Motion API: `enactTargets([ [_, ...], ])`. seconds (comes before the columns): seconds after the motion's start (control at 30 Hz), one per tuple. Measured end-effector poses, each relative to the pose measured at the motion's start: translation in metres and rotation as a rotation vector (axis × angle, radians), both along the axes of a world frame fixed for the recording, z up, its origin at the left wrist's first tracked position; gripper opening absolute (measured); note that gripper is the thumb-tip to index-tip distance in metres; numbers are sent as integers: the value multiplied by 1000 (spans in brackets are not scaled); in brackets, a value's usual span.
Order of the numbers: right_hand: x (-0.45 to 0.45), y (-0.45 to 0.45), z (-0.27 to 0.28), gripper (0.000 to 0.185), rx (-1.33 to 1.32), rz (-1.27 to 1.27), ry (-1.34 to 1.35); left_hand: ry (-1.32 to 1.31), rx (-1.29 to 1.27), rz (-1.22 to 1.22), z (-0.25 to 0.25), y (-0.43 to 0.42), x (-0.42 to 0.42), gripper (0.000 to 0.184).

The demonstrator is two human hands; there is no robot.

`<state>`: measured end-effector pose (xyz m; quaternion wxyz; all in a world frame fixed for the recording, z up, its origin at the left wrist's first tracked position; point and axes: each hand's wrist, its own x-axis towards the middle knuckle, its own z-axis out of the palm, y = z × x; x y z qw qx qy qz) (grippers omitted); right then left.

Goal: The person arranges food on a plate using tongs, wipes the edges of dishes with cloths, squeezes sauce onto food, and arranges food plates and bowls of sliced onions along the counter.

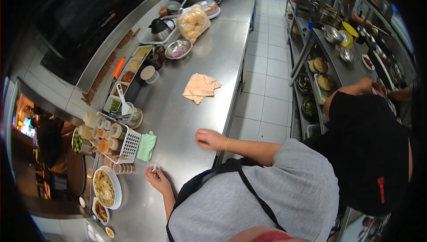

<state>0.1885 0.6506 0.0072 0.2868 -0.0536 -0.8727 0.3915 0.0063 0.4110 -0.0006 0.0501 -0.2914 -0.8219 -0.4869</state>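
Note:
My left hand [158,180] is low over the steel counter [182,122], its fingers loosely apart. A small whitish spot shows at its fingertips, too small to name. Just beyond that hand lies a folded green cloth [147,146], beside a white plastic basket [130,146] of sauce bottles and small tubs. My right hand [211,139], with a yellow band at the wrist, rests by the counter's aisle edge, fingers curled in and nothing visible in them. Farther up the counter is a peach cloth [201,87], touched by neither hand.
A bowl of soupy food [106,187] stands left of my left hand. Ingredient trays [128,77], a bowl of sliced onions [179,49] and a bag of buns [193,22] line the wall side. Across the tiled aisle [260,95], a person in black [369,144] works at shelving.

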Motion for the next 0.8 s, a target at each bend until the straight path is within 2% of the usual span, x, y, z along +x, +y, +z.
enactTargets([
  [0.13, 17, 14, -3, 10, 107, -167, -17, -32, 84, 36, -1, 2, 0, 21],
  [0.2, 13, 17, 4, 19, 91, -220, -144, 14, 36, -14, -5, 1, -4, 20],
  [0.3, 5, 27, 7, 25, 95, -233, -174, 98, -29, -33, -9, 1, -9, 17],
  [0.7, 5, 26, 6, 20, 83, -255, -203, 91, -42, -57, -16, 1, -12, 14],
  [0.8, 3, 26, 2, 19, 129, -276, -184, -10, 9, -41, -15, 22, 8, 14],
])
